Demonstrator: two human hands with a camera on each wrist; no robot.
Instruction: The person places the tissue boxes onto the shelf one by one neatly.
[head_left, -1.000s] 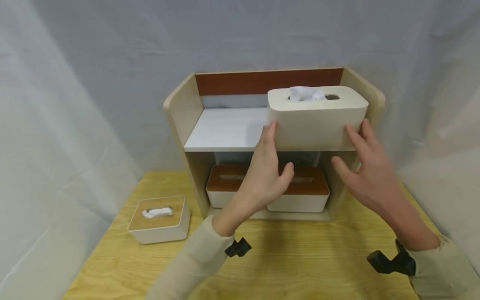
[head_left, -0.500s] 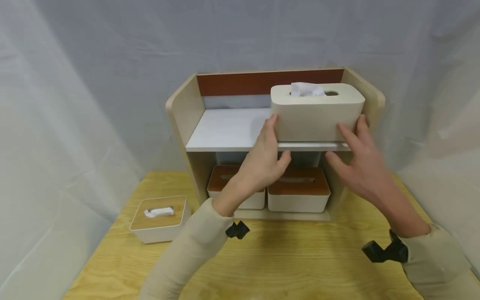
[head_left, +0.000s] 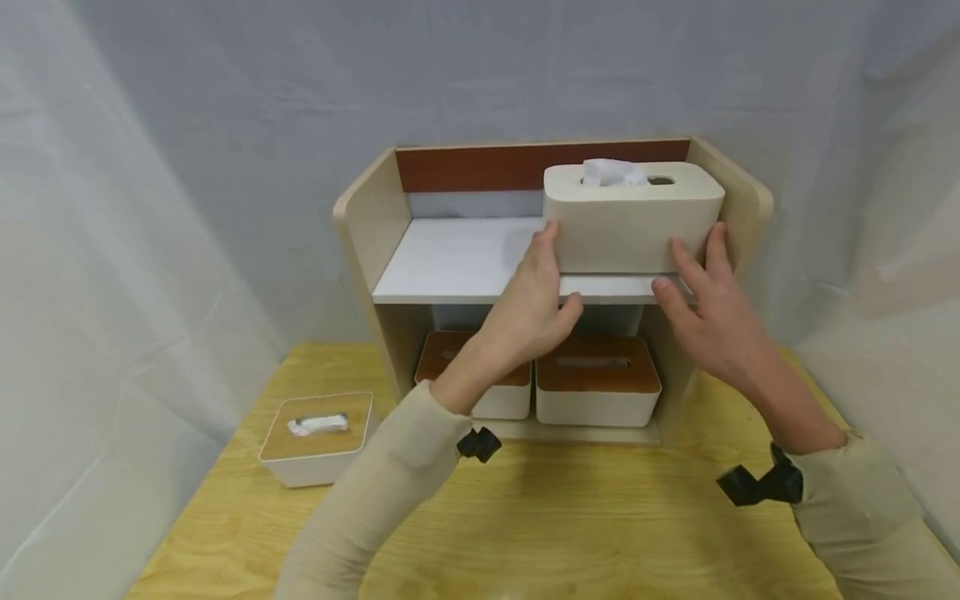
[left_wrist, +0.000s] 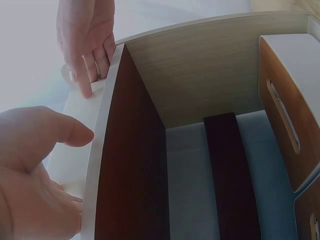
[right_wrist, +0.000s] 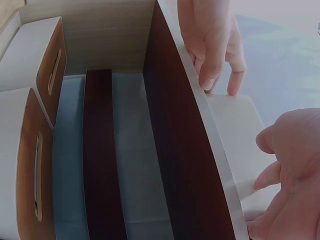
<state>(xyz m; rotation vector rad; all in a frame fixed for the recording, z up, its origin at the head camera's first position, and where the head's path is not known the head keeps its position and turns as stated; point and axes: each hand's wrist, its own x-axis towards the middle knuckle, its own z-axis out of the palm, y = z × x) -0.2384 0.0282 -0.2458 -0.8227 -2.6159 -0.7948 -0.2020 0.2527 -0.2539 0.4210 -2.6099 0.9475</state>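
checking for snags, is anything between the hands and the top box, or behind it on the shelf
Nothing visible stands between: the left hand and right hand both touch the top box. Behind it, the box itself hides part of the shelf, so anything there can't be told.

And we're looking at what seems a staged recording booth: pale, creased sheeting (head_left: pixel 247 125) is hanging around 3 sides of a wood-grain table (head_left: pixel 592 533), 1 shelf unit (head_left: pixel 367 221) is standing toward the far edge, and 2 black wrist mounts (head_left: pixel 738 486) are showing.
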